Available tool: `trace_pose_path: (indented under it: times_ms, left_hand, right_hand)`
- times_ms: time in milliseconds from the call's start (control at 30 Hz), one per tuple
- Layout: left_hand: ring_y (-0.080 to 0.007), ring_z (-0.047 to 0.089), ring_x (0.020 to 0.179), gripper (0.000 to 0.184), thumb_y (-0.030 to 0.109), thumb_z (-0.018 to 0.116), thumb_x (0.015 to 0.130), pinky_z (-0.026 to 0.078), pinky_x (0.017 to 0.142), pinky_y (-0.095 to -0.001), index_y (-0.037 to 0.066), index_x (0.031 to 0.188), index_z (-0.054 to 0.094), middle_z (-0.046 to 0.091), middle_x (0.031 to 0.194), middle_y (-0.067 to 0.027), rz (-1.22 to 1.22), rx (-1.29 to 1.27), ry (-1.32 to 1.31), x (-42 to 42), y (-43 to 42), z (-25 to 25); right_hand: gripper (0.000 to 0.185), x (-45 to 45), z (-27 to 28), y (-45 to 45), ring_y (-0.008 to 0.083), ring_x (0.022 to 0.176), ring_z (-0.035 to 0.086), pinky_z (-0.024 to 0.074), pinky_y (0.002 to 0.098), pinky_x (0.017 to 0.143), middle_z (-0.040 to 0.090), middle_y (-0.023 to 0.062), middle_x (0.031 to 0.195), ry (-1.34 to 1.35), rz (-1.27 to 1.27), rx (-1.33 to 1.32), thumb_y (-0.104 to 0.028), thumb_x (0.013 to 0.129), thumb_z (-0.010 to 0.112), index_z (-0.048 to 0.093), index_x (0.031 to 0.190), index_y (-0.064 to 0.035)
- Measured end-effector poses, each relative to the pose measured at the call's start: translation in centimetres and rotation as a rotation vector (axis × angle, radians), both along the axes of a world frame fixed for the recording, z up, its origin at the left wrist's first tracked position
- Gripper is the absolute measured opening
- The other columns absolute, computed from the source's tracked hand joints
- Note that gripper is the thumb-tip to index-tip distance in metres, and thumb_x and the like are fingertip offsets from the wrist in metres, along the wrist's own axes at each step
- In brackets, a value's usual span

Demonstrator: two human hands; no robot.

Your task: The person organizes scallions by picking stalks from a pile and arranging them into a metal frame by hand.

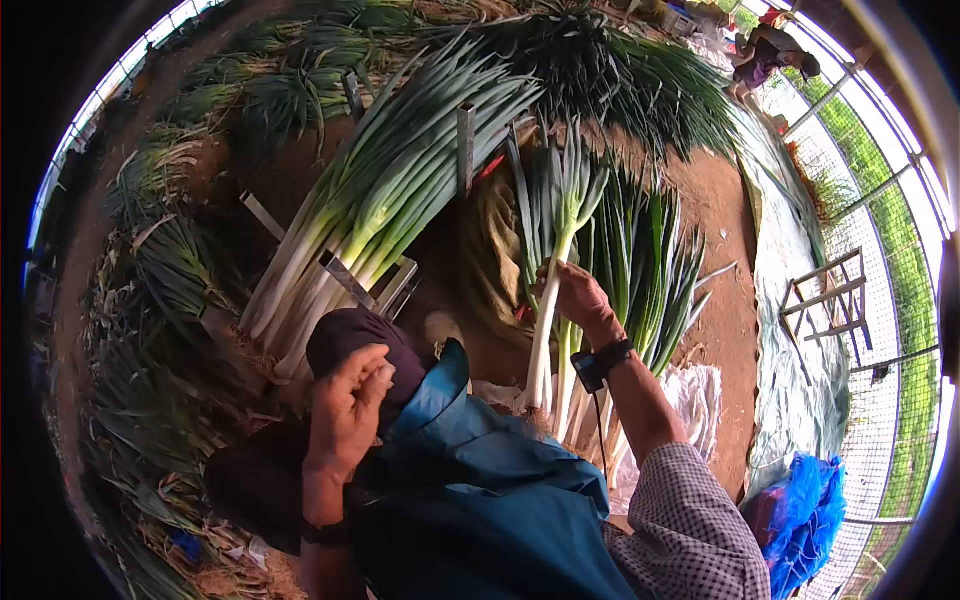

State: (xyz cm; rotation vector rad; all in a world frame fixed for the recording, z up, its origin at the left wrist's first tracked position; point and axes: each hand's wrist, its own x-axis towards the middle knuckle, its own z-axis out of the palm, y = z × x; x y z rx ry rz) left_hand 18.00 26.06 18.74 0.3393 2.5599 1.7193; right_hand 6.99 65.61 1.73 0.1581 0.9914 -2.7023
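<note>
My right hand (580,303) is closed around the pale stalk of a long green onion (543,345), held upright with its leaves up and its roots down. More green onions (640,260) lean just behind and to the right of that hand. My left hand (347,408) hovers over my left knee, its fingers curled in and nothing visible between them. Past the knee, a large bundle of green onions (385,200) lies in a metal rack (466,150), white ends toward me.
Heaps of green onions (600,75) cover the ground at the back and left. A brown sack (492,255) stands between rack and right hand. At the right are a pale sheet (795,390), a metal frame (828,305) and blue plastic (805,525). Another person (770,55) bends down far right.
</note>
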Motion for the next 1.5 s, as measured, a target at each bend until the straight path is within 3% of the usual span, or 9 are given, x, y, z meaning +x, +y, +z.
trace_pose_path:
  times_ms: [233, 433, 567, 833, 1000, 1100, 1167, 1233, 1500]
  left_hand:
    - [-0.0168, 0.068, 0.095, 0.055, 0.029, 0.067, 0.097, 0.054, 0.08, -0.0302, -0.004, 0.136, 0.047, 0.068, 0.107, -0.0172, -0.184, -0.046, -0.074, 1.0, 5.8, -0.9]
    - [-0.0153, 0.061, 0.069, 0.032, 0.029, 0.064, 0.099, 0.051, 0.064, -0.0332, -0.001, 0.103, 0.053, 0.062, 0.078, -0.009, -0.171, 0.087, -0.314, 1.3, 6.1, -0.9]
    - [-0.0421, 0.064, 0.082, 0.024, 0.023, 0.06, 0.099, 0.052, 0.066, -0.0453, 0.003, 0.111, 0.056, 0.064, 0.09, -0.0225, -0.059, -0.349, 0.177, 1.7, 3.1, 0.1]
    - [-0.0405, 0.065, 0.086, 0.033, 0.021, 0.062, 0.096, 0.053, 0.069, -0.0485, 0.008, 0.125, 0.053, 0.063, 0.099, -0.0176, 0.001, -0.608, 0.312, 2.4, -2.6, 0.2]
    - [-0.0391, 0.063, 0.088, 0.033, 0.015, 0.064, 0.094, 0.052, 0.069, -0.0476, 0.008, 0.125, 0.054, 0.061, 0.102, -0.0168, 0.054, -0.633, 0.471, 3.1, -4.8, -0.6]
    - [-0.0388, 0.062, 0.09, 0.034, 0.013, 0.065, 0.093, 0.052, 0.072, -0.0478, 0.008, 0.125, 0.055, 0.061, 0.102, -0.0168, 0.069, -0.667, 0.467, 3.5, -5.6, -0.4]
    - [-0.0389, 0.062, 0.091, 0.034, 0.014, 0.065, 0.093, 0.052, 0.074, -0.0483, 0.007, 0.125, 0.055, 0.061, 0.101, -0.0169, 0.071, -0.621, 0.425, 3.3, -6.0, -0.6]
    - [-0.0391, 0.061, 0.092, 0.036, 0.014, 0.066, 0.092, 0.051, 0.076, -0.0489, 0.007, 0.125, 0.055, 0.062, 0.1, -0.0169, 0.076, -0.529, 0.36, 3.1, -6.8, -1.7]
    - [-0.0383, 0.061, 0.095, 0.037, 0.01, 0.069, 0.087, 0.048, 0.087, -0.048, 0.006, 0.122, 0.058, 0.064, 0.1, -0.0176, 0.176, -0.568, 0.263, 1.3, -11.8, -1.7]
  right_hand:
    - [0.037, -3.0, 4.9, -5.8, 0.0257, 0.093, 0.057, 0.0459, 0.0382, 0.089, 0.063, 0.0098, 0.098, 0.242, 0.001, -0.176, -0.033, 0.096, 0.064, 0.062, 0.11, 0.0007]
    - [0.041, -2.3, 10.7, -8.4, 0.0297, 0.101, 0.061, 0.0466, 0.046, 0.097, 0.065, 0.0145, 0.109, 0.342, 0.098, -0.231, -0.033, 0.096, 0.062, 0.059, 0.119, 0.0004]
    - [0.047, -3.6, 13.1, -8.2, 0.0304, 0.101, 0.06, 0.0486, 0.0441, 0.095, 0.061, 0.0197, 0.113, 0.328, -0.015, -0.369, -0.038, 0.096, 0.061, 0.057, 0.118, 0.0033]
    - [0.063, -5.3, 11.9, -7.8, 0.0331, 0.104, 0.06, 0.0497, 0.0439, 0.095, 0.06, 0.023, 0.115, 0.15, -0.167, -0.414, -0.042, 0.094, 0.066, 0.047, 0.13, 0.0063]
    - [0.08, -5.6, 13.2, -6.7, 0.0387, 0.115, 0.059, 0.0468, 0.0536, 0.101, 0.058, 0.0261, 0.126, 0.371, -0.205, -0.275, -0.064, 0.091, 0.056, 0.049, 0.132, 0.004]
    - [0.079, -6.7, 14.2, -6.4, 0.0418, 0.117, 0.058, 0.0474, 0.0551, 0.102, 0.056, 0.0267, 0.13, 0.456, -0.128, -0.362, -0.061, 0.087, 0.065, 0.049, 0.134, 0.0005]
    - [0.068, -7.0, 16.1, -7.3, 0.0382, 0.109, 0.061, 0.0486, 0.0551, 0.099, 0.063, 0.0147, 0.117, 0.433, -0.194, -0.371, -0.056, 0.088, 0.067, 0.053, 0.132, -0.0051]
    - [0.066, -9.0, 16.4, -8.3, 0.0343, 0.099, 0.063, 0.0532, 0.0487, 0.089, 0.064, 0.0195, 0.105, 0.355, -0.28, -0.341, -0.058, 0.09, 0.064, 0.058, 0.121, -0.0007]
    - [0.028, -15.9, 19.1, -13.4, 0.0238, 0.079, 0.064, 0.056, 0.0411, 0.08, 0.063, 0.0083, 0.081, 0.294, -0.158, -0.017, -0.03, 0.092, 0.073, 0.062, 0.097, -0.0046]
